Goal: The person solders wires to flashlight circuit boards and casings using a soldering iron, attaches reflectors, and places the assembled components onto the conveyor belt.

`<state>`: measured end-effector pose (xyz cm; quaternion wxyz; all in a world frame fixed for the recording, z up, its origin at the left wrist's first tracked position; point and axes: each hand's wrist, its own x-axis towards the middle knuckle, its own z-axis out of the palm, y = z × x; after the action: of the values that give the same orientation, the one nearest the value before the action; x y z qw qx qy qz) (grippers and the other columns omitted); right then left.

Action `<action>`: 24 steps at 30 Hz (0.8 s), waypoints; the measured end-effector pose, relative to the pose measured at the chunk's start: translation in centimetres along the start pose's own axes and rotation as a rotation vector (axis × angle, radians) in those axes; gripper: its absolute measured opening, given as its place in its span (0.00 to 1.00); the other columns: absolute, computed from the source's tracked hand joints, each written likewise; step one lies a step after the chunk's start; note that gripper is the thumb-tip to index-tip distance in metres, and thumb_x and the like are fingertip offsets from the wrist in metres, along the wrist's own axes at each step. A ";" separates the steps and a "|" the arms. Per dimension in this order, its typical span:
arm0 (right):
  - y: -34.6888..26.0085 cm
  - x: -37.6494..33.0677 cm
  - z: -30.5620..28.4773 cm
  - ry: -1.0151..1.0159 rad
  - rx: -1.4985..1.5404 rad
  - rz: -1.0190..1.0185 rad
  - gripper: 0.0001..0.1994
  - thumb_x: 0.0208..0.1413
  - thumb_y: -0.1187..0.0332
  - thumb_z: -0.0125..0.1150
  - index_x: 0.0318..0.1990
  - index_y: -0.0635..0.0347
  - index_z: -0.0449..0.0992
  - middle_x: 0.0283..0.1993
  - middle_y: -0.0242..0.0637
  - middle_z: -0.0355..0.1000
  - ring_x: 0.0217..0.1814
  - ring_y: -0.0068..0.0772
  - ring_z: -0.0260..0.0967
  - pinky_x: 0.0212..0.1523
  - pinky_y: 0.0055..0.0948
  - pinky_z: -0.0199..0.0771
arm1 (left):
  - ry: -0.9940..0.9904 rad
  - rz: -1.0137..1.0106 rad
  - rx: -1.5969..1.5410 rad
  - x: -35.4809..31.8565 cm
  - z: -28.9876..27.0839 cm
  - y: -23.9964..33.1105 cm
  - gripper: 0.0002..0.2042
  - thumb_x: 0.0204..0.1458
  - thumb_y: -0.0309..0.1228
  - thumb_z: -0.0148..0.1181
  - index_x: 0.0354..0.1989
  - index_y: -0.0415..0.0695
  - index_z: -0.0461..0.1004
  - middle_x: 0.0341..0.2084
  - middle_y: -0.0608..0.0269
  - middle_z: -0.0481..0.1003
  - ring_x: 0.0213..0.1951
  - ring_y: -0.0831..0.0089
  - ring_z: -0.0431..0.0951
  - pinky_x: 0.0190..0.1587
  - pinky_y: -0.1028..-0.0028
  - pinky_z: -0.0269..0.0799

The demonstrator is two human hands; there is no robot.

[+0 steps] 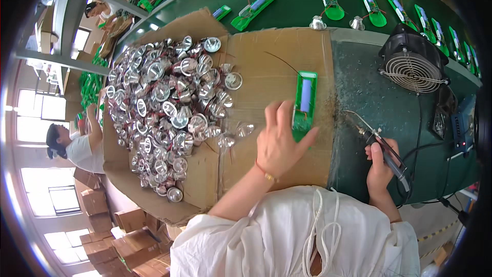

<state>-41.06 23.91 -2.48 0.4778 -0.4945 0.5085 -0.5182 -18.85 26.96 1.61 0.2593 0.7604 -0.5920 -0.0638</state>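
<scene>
My left hand [279, 136] is spread over the lower end of a green plastic housing [297, 118] on the cardboard. Its fingers lie along the left edge and its thumb reaches past the right edge; whether they press on it is hard to tell. Inside the housing are a blue-purple cylindrical battery [306, 95] and a small board, partly hidden by the hand. A thin dark wire runs out up and left. My right hand [380, 169] grips a soldering iron [393, 164], its tip pointing up and left over the boundary between cardboard and green bench.
Many silver reflector cups [161, 92] are heaped in a cardboard tray [118, 166] on the left. A black fan with wire guard [414, 72] stands at right, near a blue powered box [464, 123]. Several green housings [330, 5] line the back, with loose reflectors beside two. Co-workers sit at left.
</scene>
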 end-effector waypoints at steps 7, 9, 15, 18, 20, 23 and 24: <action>0.2 -0.9 0.3 -0.011 0.003 -0.033 0.09 0.51 0.70 0.58 0.35 0.66 0.68 0.26 0.37 0.71 0.25 0.19 0.66 0.27 0.17 0.66 | 0.047 -0.253 0.132 -2.3 -5.4 -6.2 0.18 0.46 0.45 0.59 0.37 0.44 0.69 0.06 0.60 0.68 0.13 0.56 0.71 0.18 0.65 0.68; -0.1 -1.2 0.4 -0.009 0.013 -0.043 0.09 0.51 0.69 0.58 0.35 0.66 0.68 0.26 0.37 0.71 0.25 0.19 0.66 0.27 0.17 0.66 | -0.043 -0.244 0.328 -1.7 -4.1 -6.7 0.19 0.48 0.48 0.55 0.33 0.43 0.69 0.14 0.54 0.73 0.17 0.52 0.73 0.20 0.61 0.68; -0.1 -2.4 0.4 -0.048 -0.030 -0.101 0.08 0.52 0.70 0.56 0.35 0.66 0.69 0.26 0.35 0.70 0.26 0.19 0.66 0.26 0.16 0.65 | 0.083 0.164 0.288 -2.7 -0.3 -7.8 0.10 0.45 0.37 0.59 0.23 0.45 0.69 0.25 0.58 0.69 0.31 0.58 0.71 0.30 0.62 0.66; -0.3 -2.2 0.3 -0.034 0.001 -0.081 0.09 0.51 0.70 0.58 0.35 0.67 0.68 0.25 0.37 0.71 0.25 0.19 0.66 0.27 0.17 0.66 | 0.094 0.203 0.341 -2.8 0.1 -6.7 0.07 0.42 0.32 0.61 0.26 0.46 0.69 0.26 0.61 0.69 0.31 0.61 0.70 0.35 0.64 0.64; -0.5 -2.3 0.5 -0.035 0.013 -0.065 0.09 0.51 0.71 0.58 0.35 0.67 0.68 0.25 0.37 0.71 0.25 0.19 0.66 0.27 0.17 0.66 | 0.104 0.117 0.198 -2.5 0.1 -6.7 0.10 0.42 0.33 0.61 0.30 0.46 0.68 0.28 0.62 0.70 0.31 0.61 0.70 0.36 0.64 0.63; -0.8 -2.3 1.1 -0.060 0.029 -0.074 0.09 0.52 0.70 0.58 0.35 0.66 0.68 0.26 0.37 0.71 0.25 0.19 0.66 0.26 0.17 0.66 | 0.099 0.074 0.152 -2.1 -0.3 -6.6 0.12 0.41 0.34 0.62 0.33 0.46 0.68 0.29 0.62 0.71 0.33 0.62 0.71 0.37 0.64 0.63; -0.9 -2.4 1.1 -0.078 0.017 -0.068 0.08 0.52 0.70 0.57 0.35 0.66 0.68 0.25 0.36 0.70 0.25 0.19 0.66 0.26 0.16 0.65 | 0.085 0.047 0.235 -1.7 -0.7 -5.8 0.11 0.42 0.36 0.62 0.30 0.46 0.69 0.29 0.61 0.72 0.33 0.62 0.72 0.38 0.65 0.63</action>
<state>-39.83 26.25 -1.69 0.4836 -0.5275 0.4680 -0.5186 -14.05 29.74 -0.93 0.1946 0.7734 -0.6016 0.0444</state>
